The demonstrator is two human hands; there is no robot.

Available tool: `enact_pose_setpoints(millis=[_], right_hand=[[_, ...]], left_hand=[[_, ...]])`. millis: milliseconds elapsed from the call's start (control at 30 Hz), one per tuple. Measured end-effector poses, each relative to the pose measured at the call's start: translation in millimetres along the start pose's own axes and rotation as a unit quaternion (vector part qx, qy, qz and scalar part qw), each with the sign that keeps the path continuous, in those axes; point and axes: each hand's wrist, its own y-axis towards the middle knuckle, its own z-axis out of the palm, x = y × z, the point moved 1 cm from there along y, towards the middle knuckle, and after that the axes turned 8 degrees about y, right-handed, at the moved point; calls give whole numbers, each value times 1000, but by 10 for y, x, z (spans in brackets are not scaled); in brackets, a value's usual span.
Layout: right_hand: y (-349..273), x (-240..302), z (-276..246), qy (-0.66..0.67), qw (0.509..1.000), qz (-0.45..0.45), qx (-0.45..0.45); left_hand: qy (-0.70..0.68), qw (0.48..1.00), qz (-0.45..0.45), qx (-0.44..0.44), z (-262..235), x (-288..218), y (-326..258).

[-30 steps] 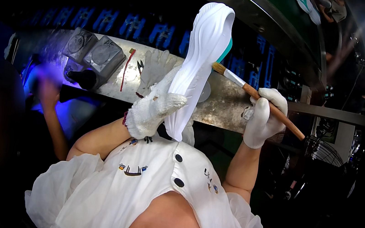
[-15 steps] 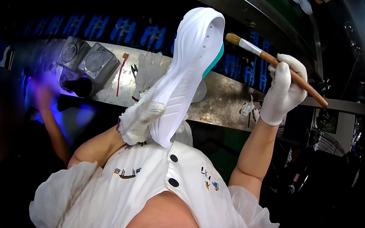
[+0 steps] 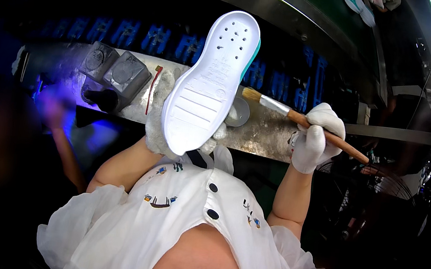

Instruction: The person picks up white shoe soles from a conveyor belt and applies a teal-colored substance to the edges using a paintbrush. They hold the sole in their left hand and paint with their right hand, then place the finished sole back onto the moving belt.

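A white shoe sole (image 3: 208, 84) stands raised before me, its face with small holes and ridges turned toward me. Along its right edge shows a teal strip. In a white knit glove, my left hand (image 3: 157, 129) grips the lower part of the sole from behind, most of its fingers hidden. My right hand (image 3: 319, 140), also in a white glove, is closed around the wooden handle of a flat paintbrush (image 3: 276, 106). The pale bristles point left, close to the sole's right edge but apparently apart from it. Below them sits a small translucent bowl (image 3: 241, 115), partly covered by the sole.
On the metal bench (image 3: 264, 133) stand two grey square containers (image 3: 128, 75), a dark bottle (image 3: 103, 99) and a red-handled brush (image 3: 152, 91). Blue racks (image 3: 125, 34) line the far side. Another person's hand (image 3: 55, 112) is blurred at left. A fan (image 3: 393, 184) stands at right.
The sole has turned from its side so that its flat inner face shows. My right hand has come lower and slightly left, bringing the paintbrush down beside the sole.
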Motion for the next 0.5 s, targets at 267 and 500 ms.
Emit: enact_pose_setpoints(millis=[267,500], right_hand=[[402,-350,93,-44,995,-65,-68],[372,-549,278,-113,985,-130,22]], left_hand=[[-225,939,-192,175,-58,79,287],[-113,976,-133,130,224,130,285]])
